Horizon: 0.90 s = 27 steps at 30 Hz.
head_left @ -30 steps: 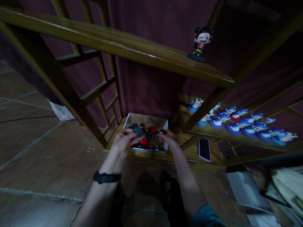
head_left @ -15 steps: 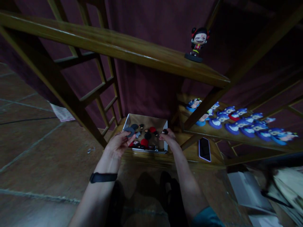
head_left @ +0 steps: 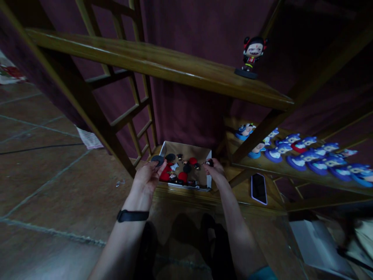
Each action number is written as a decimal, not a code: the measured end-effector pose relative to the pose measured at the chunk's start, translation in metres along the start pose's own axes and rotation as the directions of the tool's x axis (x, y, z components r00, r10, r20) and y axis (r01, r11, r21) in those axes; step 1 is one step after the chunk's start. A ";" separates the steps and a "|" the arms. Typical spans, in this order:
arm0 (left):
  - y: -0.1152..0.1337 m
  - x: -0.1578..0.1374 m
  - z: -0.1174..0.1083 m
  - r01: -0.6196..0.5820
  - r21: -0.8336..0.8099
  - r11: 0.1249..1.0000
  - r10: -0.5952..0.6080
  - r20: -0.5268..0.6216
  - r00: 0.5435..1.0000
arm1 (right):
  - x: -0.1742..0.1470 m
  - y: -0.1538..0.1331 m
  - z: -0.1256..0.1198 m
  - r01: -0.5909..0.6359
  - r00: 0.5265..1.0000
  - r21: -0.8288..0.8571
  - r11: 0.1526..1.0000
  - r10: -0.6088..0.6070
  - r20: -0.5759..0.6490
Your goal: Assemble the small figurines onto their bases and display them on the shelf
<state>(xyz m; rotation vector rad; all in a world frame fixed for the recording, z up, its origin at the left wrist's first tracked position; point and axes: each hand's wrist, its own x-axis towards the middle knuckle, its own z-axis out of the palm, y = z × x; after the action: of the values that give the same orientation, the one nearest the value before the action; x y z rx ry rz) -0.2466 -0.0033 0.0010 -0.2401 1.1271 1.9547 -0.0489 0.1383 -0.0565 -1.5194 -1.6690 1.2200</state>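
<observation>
Two hands (head_left: 147, 175) (head_left: 215, 170), pinching disc (head_left: 157, 159) and figurine (head_left: 209, 163), flank a box (head_left: 189, 147) on wooden shelving (head_left: 242, 193) before drapery (head_left: 186, 112).

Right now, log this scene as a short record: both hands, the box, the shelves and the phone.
Left hand: holds a dark disc, wearing a black wristband
Right hand: holds a small dark piece, details unclear
Box: open, white-edged, holding red and dark pieces
Upper shelf: one figurine, upright on a dark base
Side shelf: several blue-and-white figurines
Phone: on the lower board, right of the box
</observation>
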 end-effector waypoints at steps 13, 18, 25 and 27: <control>-0.001 0.002 0.000 0.101 -0.060 0.993 -0.097 0.056 0.994 | -0.013 -0.008 -0.002 0.053 0.998 0.074 0.996 -0.051 -0.034; -0.022 -0.005 0.006 0.198 -0.025 0.980 -0.194 0.122 0.973 | -0.020 -0.014 0.005 0.066 0.997 0.278 0.958 -0.076 0.026; -0.050 -0.020 0.015 0.284 0.030 0.958 -0.286 0.136 0.949 | -0.041 -0.027 0.015 0.062 0.977 0.449 0.891 -0.147 0.157; -0.054 -0.023 0.017 0.303 0.026 0.953 -0.304 0.143 0.942 | -0.045 -0.030 0.018 0.067 0.969 0.436 0.897 -0.162 0.186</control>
<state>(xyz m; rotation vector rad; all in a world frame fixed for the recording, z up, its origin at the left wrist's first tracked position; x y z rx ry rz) -0.1882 0.0095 -0.0110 -0.2491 0.9374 1.6681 -0.0691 0.0925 -0.0300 -1.0344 -1.4674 1.6072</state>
